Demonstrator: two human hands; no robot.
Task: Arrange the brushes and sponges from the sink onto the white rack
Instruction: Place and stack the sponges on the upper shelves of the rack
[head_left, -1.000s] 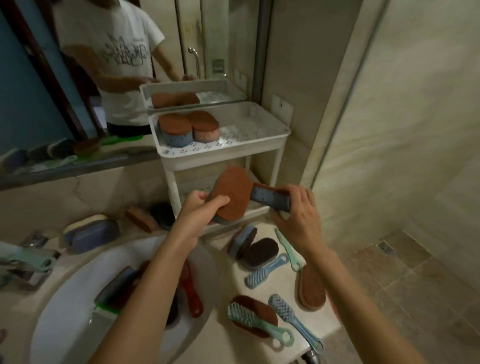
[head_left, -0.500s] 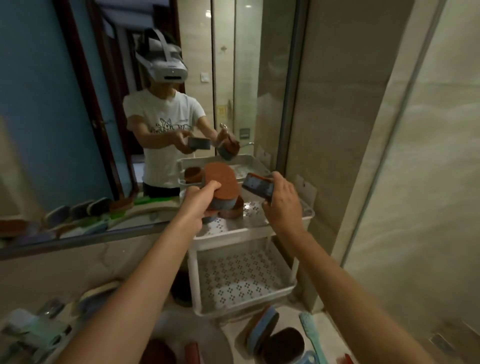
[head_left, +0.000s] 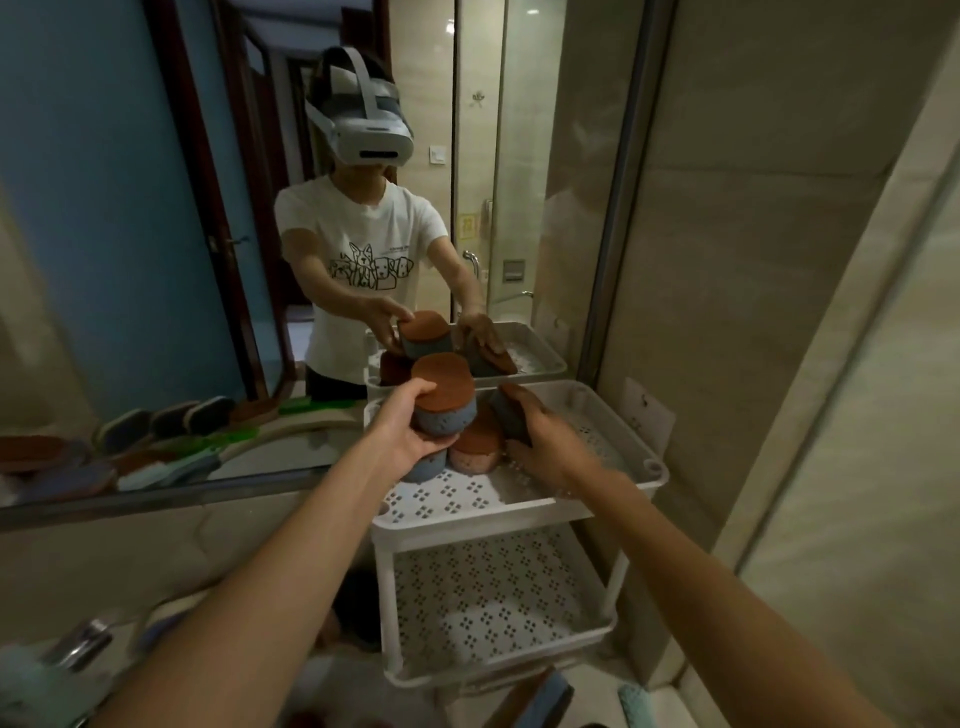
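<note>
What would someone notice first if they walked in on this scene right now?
Two hands meet over the top tier of the white rack: the left hand grips a rust-topped blue sponge, and the right hand holds a dark sponge beside it. Behind, the mirror shows the person in a white headset.

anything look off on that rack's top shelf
Only the stacking: the left hand holds a blue sponge over the pink sponge on the white rack, and the right hand holds a dark sponge tilted.
</note>
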